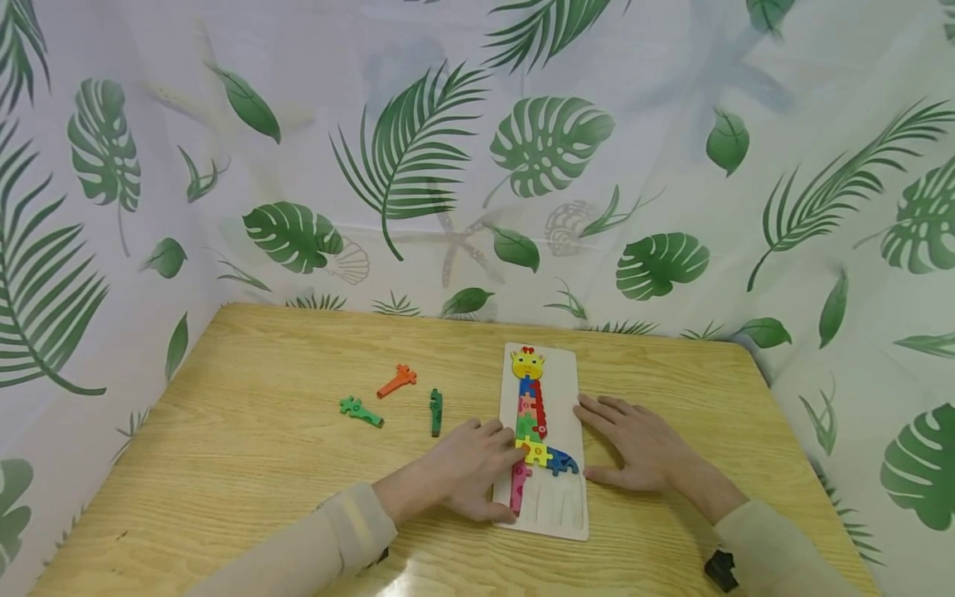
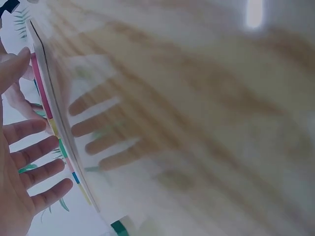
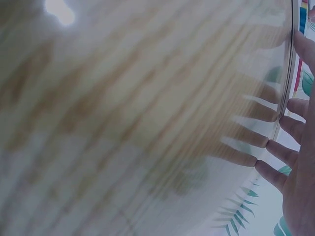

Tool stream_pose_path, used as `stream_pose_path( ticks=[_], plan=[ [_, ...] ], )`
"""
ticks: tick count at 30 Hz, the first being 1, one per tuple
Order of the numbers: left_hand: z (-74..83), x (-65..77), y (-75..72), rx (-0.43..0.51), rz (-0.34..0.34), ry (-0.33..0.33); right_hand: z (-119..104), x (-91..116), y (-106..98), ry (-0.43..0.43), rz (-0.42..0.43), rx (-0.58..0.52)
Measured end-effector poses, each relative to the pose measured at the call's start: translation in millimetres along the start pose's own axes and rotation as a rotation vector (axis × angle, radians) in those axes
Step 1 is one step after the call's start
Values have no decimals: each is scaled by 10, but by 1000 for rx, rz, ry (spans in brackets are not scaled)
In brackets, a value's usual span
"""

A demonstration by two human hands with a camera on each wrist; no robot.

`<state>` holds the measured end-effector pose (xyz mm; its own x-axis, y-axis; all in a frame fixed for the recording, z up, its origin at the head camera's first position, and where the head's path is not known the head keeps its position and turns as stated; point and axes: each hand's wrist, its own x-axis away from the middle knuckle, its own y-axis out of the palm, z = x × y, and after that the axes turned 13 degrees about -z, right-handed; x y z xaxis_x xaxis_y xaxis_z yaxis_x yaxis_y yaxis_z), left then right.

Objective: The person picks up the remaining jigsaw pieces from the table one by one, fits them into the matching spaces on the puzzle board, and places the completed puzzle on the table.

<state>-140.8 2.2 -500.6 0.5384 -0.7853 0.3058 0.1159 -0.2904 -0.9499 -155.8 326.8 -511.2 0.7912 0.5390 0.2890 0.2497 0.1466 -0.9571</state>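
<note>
The table (image 1: 283,356) is light brown wood w/ wavy lines & a shiny top, & a bright spot of light (image 1: 401,574) shows on its near part. A bit R of the mid. lies a flat, pale bd. (image 1: 561,390), its long side running front to back, & the R hand (image 1: 634,444) has fingertips on the wood by its R edge. On the L, near each other but apart, lie an orange pc. (image 1: 398,380) at the back, a lt. green pc. (image 1: 363,412) in front & to its L, & a dk. green pc. (image 1: 436,412) closest to the bd.
</note>
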Motion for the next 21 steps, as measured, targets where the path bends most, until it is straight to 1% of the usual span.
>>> stream_pose_path(
  ticks=[5,9,13,16,21],
  plan=[
    [-31,17,-55,25,-8,15,11,1,14,-1,8,8],
    [-66,54,-110,24,-10,18,21,-3,22,4,0,10],
    [-100,82,-144,22,-16,13,23,-4,28,0,9,11],
    [-122,105,-162,8,-21,8,18,-3,23,-1,7,4],
    [-176,151,-183,-35,-8,11,10,-6,5,5,-12,-1]
  ],
)
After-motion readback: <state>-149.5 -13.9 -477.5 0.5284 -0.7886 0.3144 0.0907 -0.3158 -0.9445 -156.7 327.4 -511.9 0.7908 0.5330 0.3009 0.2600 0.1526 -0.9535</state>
